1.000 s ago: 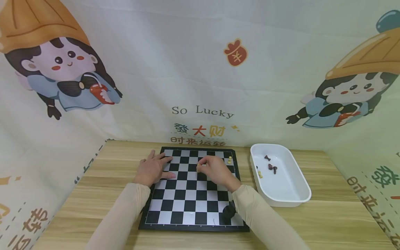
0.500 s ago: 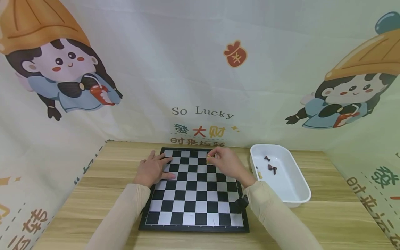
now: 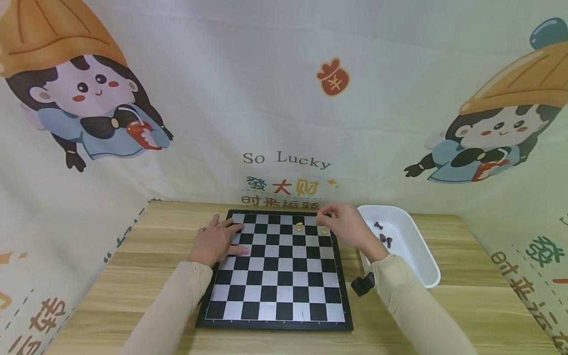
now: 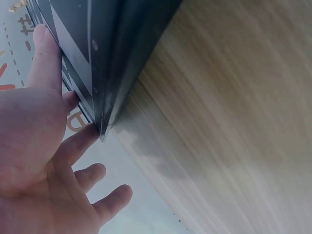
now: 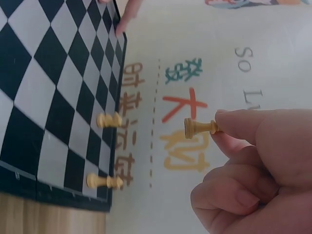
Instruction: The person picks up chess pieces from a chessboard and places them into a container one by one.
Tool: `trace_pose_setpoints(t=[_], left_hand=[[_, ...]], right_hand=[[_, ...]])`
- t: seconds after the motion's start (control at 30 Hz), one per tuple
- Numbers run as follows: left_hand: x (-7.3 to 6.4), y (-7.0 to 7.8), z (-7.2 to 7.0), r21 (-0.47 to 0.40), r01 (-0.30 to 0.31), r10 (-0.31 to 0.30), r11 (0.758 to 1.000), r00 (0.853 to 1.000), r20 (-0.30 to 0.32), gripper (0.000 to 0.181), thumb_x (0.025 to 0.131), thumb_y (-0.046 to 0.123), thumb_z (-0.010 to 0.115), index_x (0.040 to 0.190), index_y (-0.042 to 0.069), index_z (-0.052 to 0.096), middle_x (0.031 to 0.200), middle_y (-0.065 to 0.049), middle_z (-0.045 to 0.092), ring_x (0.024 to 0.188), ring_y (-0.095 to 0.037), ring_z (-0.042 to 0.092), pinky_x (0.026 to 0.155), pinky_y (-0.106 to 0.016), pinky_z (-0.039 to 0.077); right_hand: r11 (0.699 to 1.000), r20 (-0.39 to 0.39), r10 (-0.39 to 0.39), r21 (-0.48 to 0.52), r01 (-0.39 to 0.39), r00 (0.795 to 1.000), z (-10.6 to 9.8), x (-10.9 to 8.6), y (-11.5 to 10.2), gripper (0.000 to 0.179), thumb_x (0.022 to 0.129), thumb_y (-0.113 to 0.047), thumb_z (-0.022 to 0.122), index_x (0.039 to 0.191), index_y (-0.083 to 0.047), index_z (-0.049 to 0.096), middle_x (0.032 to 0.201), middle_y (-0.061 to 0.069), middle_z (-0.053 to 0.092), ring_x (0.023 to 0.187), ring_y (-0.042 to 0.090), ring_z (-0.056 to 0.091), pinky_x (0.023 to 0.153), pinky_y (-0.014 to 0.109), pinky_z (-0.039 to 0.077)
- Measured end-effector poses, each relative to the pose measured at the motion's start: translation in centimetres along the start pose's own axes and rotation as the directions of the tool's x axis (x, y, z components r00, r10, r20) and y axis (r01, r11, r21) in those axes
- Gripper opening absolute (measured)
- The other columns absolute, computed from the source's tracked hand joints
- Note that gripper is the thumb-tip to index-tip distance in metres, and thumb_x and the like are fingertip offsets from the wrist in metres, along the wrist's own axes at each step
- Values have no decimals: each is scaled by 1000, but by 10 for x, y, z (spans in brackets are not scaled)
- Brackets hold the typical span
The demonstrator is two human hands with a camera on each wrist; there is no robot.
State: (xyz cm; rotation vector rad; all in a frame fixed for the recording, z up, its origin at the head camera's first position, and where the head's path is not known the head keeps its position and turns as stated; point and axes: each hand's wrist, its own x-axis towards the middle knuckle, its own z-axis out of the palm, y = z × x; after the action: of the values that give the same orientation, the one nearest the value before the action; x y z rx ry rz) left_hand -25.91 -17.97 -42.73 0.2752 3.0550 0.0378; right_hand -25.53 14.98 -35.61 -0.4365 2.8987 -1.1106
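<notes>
In the head view a black-and-white chessboard (image 3: 275, 276) lies flat on the table. My left hand (image 3: 215, 242) rests over its far-left edge with fingers spread; the left wrist view shows the thumb (image 4: 44, 63) on the board's surface. My right hand (image 3: 348, 227) is raised over the far-right corner and pinches a yellow chess piece (image 5: 197, 127) between thumb and forefinger, the others curled. Fingertips cover that piece's top, so its kind is unclear. Two more yellow pieces stand on the board: one chess piece (image 3: 299, 226) further left and another chess piece (image 3: 324, 230) near the corner.
A white tray (image 3: 428, 261) stands right of the board, partly behind my right forearm. Several dark chess pieces (image 3: 383, 237) lie in it. A printed cloth (image 3: 284, 98) hangs behind the wooden table (image 3: 146, 236).
My right hand has moved right across the board's far side. The piece it held now stands on the board, and it holds another yellow piece. My left hand has stayed in place.
</notes>
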Motion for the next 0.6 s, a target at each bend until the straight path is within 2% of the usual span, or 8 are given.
trace_pose_setpoints(t=[0.1, 0.23, 0.3, 0.6], left_hand=[[-1, 1, -1, -4, -1, 1, 1000, 1000, -3, 82, 86, 67, 63, 152, 21, 49, 163, -14, 41, 154, -48, 24, 113, -70, 38], [-2, 1, -3, -5, -3, 3, 1000, 1000, -7, 82, 86, 67, 63, 152, 21, 50, 162, -14, 42, 154, -48, 25, 113, -70, 39], [-3, 1, -4, -2, -5, 5, 1000, 1000, -6, 81, 86, 67, 63, 152, 21, 51, 162, -14, 43, 154, -48, 26, 113, -70, 39], [-1, 0, 0, -4, -11, 11, 1000, 1000, -7, 82, 86, 68, 63, 152, 22, 50, 162, -14, 43, 154, -48, 26, 112, -70, 40]], right_hand=[[1000, -11, 11, -21, -11, 1000, -8, 0, 6, 30, 101, -30, 63, 117, -6, 72, 92, 7, 70, 69, 16, 49, 62, 28, 41], [999, -39, 26, -31, -28, 999, -18, 0, 14, 31, 101, -31, 61, 118, -6, 72, 110, 12, 74, 83, 20, 57, 71, 30, 47], [998, -53, 29, -46, -32, 998, -22, -1, 19, 32, 101, -30, 60, 118, -5, 71, 112, 13, 74, 86, 20, 59, 73, 30, 48], [993, -100, 74, -79, -82, 992, -41, -8, 38, 33, 101, -28, 59, 118, -2, 70, 107, 17, 72, 82, 21, 58, 67, 28, 46]])
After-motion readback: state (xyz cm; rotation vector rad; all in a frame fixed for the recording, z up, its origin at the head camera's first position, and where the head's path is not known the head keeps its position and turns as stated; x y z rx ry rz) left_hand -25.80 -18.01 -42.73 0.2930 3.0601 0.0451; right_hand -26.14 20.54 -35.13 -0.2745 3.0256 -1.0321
